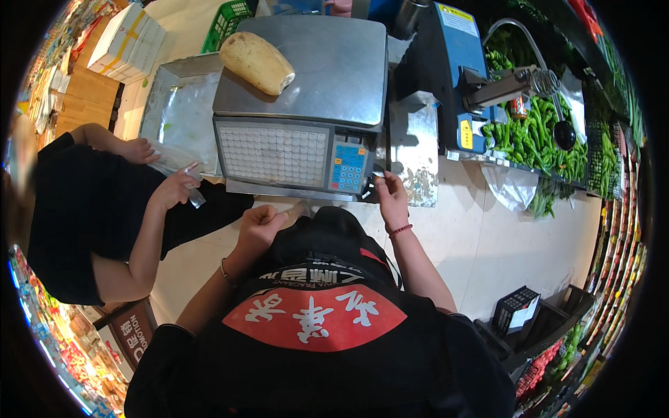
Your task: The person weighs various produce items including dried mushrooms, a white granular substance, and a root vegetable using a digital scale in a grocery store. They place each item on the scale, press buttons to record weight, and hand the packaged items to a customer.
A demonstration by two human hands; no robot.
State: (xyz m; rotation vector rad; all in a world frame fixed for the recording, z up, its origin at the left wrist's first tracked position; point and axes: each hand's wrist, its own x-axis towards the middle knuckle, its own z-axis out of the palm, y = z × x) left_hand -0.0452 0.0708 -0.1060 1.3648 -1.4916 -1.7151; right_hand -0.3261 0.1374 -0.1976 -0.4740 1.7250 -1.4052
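A pale lotus root section (pixel 257 64) lies on the steel platform of a weighing scale (pixel 334 68), towards its back left. My right hand (pixel 393 197) is at the scale's lower right corner, beside the blue keypad (pixel 349 166), with thumb and fingers at a small dark part there; whether it grips anything is not clear. My left hand (pixel 262 225) hangs in front of the scale with its fingers curled. Something small and pale shows by its fingertips, too unclear to name.
At left a person's hands (pixel 175 187) hold a clear plastic bag (pixel 177 157) beside a metal tray (pixel 180 62). A blue bag-sealing or tying machine (pixel 460 57) stands right of the scale. Green peppers (pixel 538 130) fill a display beyond. White foam boxes (pixel 123 44) stand back left.
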